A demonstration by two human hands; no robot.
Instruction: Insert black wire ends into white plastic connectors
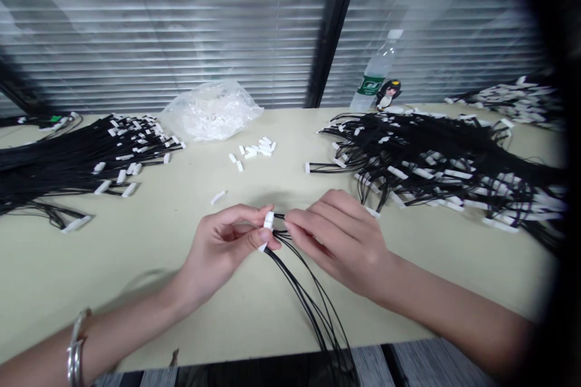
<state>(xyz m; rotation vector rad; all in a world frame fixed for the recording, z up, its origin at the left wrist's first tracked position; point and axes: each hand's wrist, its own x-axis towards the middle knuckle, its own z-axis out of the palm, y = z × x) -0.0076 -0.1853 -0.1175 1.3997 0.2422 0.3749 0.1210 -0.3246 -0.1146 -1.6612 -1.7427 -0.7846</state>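
Between the thumb and fingers of my left hand (231, 242) is a white connector housing (269, 221), held upright near the table's middle. Several thin black wires (304, 287) run from it and hang down over the front edge. My right hand (342, 239) is closed just right of the housing, its thumb and forefinger pinching a black wire (279, 216) that leads to the housing's upper part. Whether that wire's tip sits inside the housing I cannot tell. A single small white piece (218, 197) lies beyond my left hand.
Loose white housings (258, 149) lie in front of a clear plastic bag (213, 110). Black wire bundles with white connectors spread at left (54, 154) and right (436, 151). A water bottle (374, 75) and a penguin figure (389, 95) stand by the glass partition (227, 30).
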